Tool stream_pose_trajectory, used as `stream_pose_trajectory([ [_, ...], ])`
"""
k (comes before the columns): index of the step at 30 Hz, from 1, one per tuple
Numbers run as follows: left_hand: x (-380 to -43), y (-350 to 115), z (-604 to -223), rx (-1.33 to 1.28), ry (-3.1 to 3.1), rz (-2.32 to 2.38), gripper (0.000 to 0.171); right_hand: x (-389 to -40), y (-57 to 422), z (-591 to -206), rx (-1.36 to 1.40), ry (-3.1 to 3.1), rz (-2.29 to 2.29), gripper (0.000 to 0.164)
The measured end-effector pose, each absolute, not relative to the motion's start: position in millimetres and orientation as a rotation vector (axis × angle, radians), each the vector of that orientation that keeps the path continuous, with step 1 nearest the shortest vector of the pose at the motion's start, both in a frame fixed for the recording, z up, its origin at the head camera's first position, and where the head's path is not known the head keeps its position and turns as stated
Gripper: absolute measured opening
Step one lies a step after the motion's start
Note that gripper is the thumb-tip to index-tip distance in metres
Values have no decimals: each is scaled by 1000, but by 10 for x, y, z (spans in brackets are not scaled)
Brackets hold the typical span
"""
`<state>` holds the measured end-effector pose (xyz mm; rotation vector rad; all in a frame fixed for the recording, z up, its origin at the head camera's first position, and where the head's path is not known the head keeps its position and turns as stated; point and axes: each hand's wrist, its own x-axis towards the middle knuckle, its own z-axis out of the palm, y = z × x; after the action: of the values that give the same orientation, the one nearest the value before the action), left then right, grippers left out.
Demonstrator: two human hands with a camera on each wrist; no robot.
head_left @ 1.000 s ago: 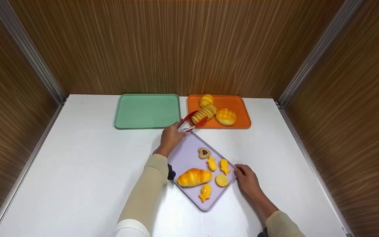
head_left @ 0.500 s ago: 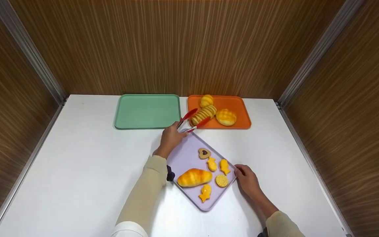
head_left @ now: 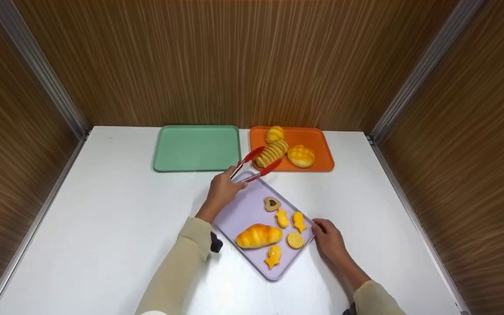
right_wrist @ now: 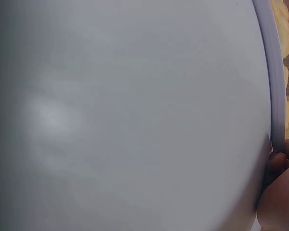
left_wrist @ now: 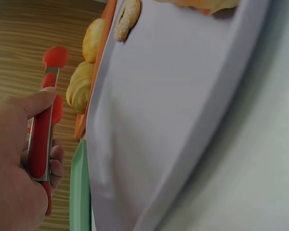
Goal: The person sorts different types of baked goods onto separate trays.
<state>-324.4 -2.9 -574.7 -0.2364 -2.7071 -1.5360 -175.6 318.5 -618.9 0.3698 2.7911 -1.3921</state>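
Observation:
My left hand [head_left: 224, 190] grips a pair of red-tipped metal tongs [head_left: 256, 167] above the far corner of the lilac tray [head_left: 239, 210]. The tongs' arms are spread, and their tips hover by a ridged bread roll [head_left: 274, 151] at the orange tray's near-left corner. In the left wrist view, the thumb lies along the red handle of the tongs [left_wrist: 41, 139]. My right hand [head_left: 331, 240] pinches the lilac tray's right corner; the right wrist view shows the fingers at the tray rim [right_wrist: 278, 96]. On that tray lie a croissant-like roll [head_left: 258, 236], a heart cookie [head_left: 271, 204], a round biscuit [head_left: 295, 240] and several fish-shaped biscuits [head_left: 281, 218].
The orange tray [head_left: 324, 151] also holds a round bun [head_left: 301, 156] and a small striped bun [head_left: 274, 134]. Left of it is a bare green tray [head_left: 196, 148]. A wood-grain wall [head_left: 190, 65] stands behind the white table [head_left: 103, 218], with others at both sides.
My left hand has drawn back toward me and to the left, and the tongs' tips have come apart from around the ridged roll, which stays on the orange tray. The right hand has not moved.

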Motion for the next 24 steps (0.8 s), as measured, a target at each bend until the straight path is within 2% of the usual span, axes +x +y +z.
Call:
stream_pose_trajectory([
  [10, -2876, -280, -5654, -236, -2746, -1563, 72, -1752, 3188, -6187, 343, 2806, -1399, 29],
  [24, -2289, -474, -5710, -253, -2760, -1624, 72, -1764, 3186, -6188, 376, 2793, -1365, 30],
])
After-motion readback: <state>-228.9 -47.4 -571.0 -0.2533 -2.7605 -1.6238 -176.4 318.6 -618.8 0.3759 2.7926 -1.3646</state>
